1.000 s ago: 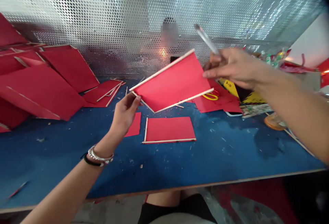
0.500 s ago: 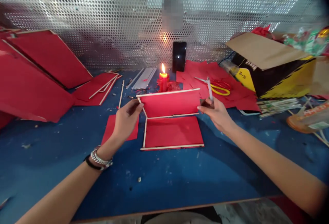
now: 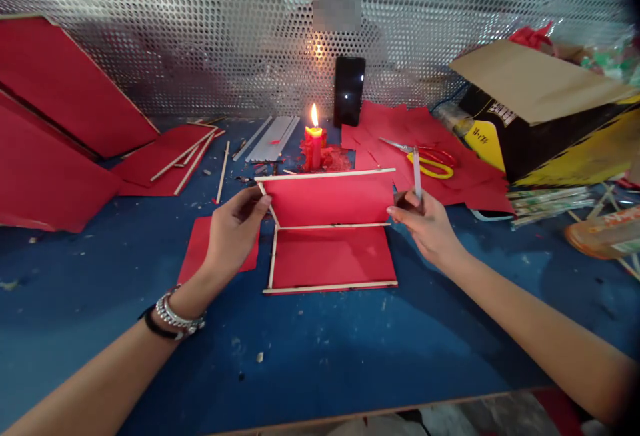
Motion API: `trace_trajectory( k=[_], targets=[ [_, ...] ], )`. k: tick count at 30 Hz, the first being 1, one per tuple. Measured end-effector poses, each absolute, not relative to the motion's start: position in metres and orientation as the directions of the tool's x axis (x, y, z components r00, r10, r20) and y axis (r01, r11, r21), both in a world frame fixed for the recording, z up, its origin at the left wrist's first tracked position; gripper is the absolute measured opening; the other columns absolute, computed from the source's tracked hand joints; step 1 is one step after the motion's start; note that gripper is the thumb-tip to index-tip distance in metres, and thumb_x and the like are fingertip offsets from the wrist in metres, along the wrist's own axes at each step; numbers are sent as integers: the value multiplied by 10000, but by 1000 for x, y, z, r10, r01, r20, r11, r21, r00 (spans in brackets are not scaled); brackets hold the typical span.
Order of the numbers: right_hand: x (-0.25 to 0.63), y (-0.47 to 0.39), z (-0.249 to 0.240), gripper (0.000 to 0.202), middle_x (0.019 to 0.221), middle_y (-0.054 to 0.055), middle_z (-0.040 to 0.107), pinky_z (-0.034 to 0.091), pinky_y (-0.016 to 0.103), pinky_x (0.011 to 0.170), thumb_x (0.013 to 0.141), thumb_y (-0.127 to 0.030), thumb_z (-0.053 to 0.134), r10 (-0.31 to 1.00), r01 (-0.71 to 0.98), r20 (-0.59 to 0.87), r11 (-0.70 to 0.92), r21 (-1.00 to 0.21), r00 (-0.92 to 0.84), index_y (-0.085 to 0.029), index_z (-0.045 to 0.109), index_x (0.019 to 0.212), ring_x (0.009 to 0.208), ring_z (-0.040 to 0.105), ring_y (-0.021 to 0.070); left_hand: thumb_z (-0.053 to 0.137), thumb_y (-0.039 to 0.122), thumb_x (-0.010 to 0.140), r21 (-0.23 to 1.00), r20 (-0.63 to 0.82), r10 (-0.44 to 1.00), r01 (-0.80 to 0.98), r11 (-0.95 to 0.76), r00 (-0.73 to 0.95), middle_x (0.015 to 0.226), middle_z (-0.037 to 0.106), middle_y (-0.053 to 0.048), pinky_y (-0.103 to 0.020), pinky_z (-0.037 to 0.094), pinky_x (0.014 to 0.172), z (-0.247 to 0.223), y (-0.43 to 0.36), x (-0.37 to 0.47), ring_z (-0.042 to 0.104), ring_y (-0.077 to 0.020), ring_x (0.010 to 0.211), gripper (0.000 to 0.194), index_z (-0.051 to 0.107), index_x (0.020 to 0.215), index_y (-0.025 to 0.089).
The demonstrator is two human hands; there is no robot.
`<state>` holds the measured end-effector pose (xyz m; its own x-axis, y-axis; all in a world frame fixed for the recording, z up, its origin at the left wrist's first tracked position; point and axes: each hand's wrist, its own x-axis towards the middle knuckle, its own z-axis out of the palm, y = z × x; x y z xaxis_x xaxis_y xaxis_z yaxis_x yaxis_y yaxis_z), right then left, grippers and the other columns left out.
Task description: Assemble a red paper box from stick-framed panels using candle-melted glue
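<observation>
Stick-edged red rectangular paper panel [image 3: 330,201] is tilted mid-frame, fingers of the left hand [image 3: 234,224] and right hand [image 3: 426,224] clamped on its opposite ends. Level, gentle support should prevent creasing.

Perforated metal wall [image 3: 200,56] spans back, silvery, dotted with small round holes; pale sheen streaks upper left and upper right. Tabletop [image 3: 320,349] blue, scuffed, flecked with pale specks and dark bits; front edge [image 3: 400,411] thin, brownish, slightly slanted. Below edge, strip of blotchy grey floor [image 3: 485,415], details unclear. Candle flame [image 3: 315,116] burns near wall; warm reflection [image 3: 319,51] shows in metal above. Soft shadows darken tabletop's right side.
</observation>
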<state>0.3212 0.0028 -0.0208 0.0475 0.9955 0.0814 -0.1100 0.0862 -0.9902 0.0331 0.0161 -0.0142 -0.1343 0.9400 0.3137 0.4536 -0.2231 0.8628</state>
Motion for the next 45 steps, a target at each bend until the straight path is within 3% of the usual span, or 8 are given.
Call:
trace_trajectory(
  k=[23,45],
  targets=[
    [322,2,-26,389,688,-59,475,360,242,584,621,-169,690,997,-125,58,63,-990,48,-214,304,648,621,447,86,568,374,791,831,346,931,499,-245,-118,787,672,2,-219,467,572,-18,15,33,588,-111,631,233,659,935,216],
    [321,2,-25,408,644,-69,462,355,237,560,564,-192,727,998,-150,-5,5,-989,66,-213,329,650,594,450,81,564,366,794,794,376,917,556,-245,-132,812,680,7,-216,479,603,-19,14,34,605,-118,673,220,647,937,220]
  ],
)
